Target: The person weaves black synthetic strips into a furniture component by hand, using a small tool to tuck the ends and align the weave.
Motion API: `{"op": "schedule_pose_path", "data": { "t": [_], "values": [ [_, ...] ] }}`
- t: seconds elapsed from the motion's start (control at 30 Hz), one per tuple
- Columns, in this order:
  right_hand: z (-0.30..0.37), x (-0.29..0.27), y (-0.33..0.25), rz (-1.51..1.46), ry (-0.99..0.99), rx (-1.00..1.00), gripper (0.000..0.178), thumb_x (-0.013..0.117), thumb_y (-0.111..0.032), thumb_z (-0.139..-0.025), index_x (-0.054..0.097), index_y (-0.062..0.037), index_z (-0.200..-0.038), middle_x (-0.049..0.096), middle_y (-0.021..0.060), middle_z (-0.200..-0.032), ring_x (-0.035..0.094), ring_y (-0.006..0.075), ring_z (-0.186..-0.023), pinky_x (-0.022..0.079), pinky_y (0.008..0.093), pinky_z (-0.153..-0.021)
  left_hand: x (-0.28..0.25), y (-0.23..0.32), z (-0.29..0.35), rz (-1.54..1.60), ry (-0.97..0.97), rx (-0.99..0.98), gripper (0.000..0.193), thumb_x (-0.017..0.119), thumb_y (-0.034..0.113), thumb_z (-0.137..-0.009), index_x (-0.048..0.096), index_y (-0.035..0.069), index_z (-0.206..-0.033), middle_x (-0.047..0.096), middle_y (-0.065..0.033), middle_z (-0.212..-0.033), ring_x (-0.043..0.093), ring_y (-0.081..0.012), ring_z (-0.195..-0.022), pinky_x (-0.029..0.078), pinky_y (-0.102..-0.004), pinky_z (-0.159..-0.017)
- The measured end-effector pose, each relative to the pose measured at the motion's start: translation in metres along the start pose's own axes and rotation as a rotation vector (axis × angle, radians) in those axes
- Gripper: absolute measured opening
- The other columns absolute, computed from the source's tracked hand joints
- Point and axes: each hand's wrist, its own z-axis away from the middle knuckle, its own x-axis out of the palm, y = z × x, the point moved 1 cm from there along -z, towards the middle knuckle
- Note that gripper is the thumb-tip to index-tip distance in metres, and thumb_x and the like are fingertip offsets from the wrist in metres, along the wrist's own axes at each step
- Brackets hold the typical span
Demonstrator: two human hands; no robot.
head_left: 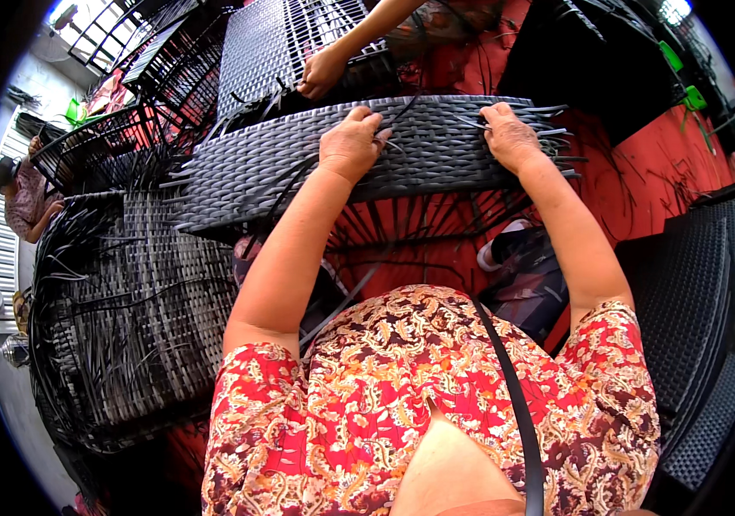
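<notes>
A grey-black woven wicker panel [286, 163] spans the space in front of me on a dark frame, with loose strand ends [552, 129] sticking out at its right side. My left hand [352, 148] is closed at the panel's middle, its thumb and fingers pinching a strand whose short end shows beside the fingertips. Farther right, my right hand [512, 138] is closed near the panel's upper edge, with thin grey strands [470, 123] at its fingertips. The exact grip of its fingers is partly hidden.
Beyond the panel, another person's hand [322, 72] touches a second woven piece [255, 56]. A large woven piece [148, 318] lies at left, near a seated person [27, 198]. Dark woven panels [685, 301] stand at right. Strand scraps litter the red floor [642, 185].
</notes>
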Motion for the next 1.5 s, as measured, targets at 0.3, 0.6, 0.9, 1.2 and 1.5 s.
{"op": "schedule_pose_path", "data": {
  "t": [0.3, 0.6, 0.9, 1.2, 1.5],
  "values": [
    [0.013, -0.002, -0.014, -0.006, 0.121, 0.113, 0.018, 0.055, -0.020, -0.085, 0.052, -0.0117, -0.100, 0.052, 0.0096, -0.105, 0.060, 0.0315, -0.093, 0.049, 0.0445, -0.078, 0.007, 0.016, 0.010, -0.047, 0.071, -0.039, 0.025, 0.056, 0.035, -0.087, 0.060, 0.011, -0.095, 0.059, -0.0019, -0.107, 0.064, -0.0272, -0.081, 0.052, -0.0399, -0.065],
    [0.024, -0.006, -0.013, 0.032, 0.200, 0.071, 0.016, 0.056, -0.018, -0.084, 0.052, -0.0134, -0.099, 0.053, 0.0086, -0.100, 0.059, 0.0322, -0.089, 0.048, 0.0447, -0.074, -0.006, 0.024, 0.018, -0.003, 0.083, -0.016, 0.022, 0.056, 0.031, -0.086, 0.059, 0.013, -0.098, 0.058, -0.0021, -0.101, 0.063, -0.0271, -0.079, 0.052, -0.0400, -0.063],
    [0.022, -0.001, -0.001, 0.072, 0.178, 0.050, 0.022, 0.056, -0.013, -0.083, 0.054, -0.0141, -0.105, 0.052, 0.0088, -0.101, 0.059, 0.0309, -0.092, 0.049, 0.0424, -0.075, -0.028, -0.066, 0.029, -0.189, 0.092, -0.192, 0.022, 0.060, 0.025, -0.080, 0.062, 0.017, -0.101, 0.057, 0.0011, -0.113, 0.064, -0.0234, -0.088, 0.053, -0.0382, -0.069],
    [-0.040, 0.020, -0.107, -0.121, 0.079, -0.209, 0.027, 0.045, -0.007, -0.083, 0.061, -0.0073, -0.104, 0.058, 0.0115, -0.106, 0.053, 0.0312, -0.104, 0.043, 0.0390, -0.090, -0.010, -0.071, 0.035, -0.130, 0.156, -0.216, 0.021, 0.056, 0.026, -0.085, 0.063, 0.019, -0.103, 0.058, 0.0034, -0.113, 0.064, -0.0240, -0.086, 0.052, -0.0388, -0.070],
    [-0.032, 0.046, -0.107, -0.040, 0.265, -0.273, 0.012, 0.050, -0.012, -0.080, 0.054, -0.0101, -0.091, 0.055, 0.0080, -0.096, 0.051, 0.0274, -0.093, 0.043, 0.0388, -0.082, -0.020, -0.058, 0.038, -0.124, 0.028, -0.233, 0.015, 0.053, 0.024, -0.086, 0.056, 0.015, -0.097, 0.057, -0.0015, -0.106, 0.063, -0.0285, -0.086, 0.051, -0.0426, -0.069]
  ]
}}
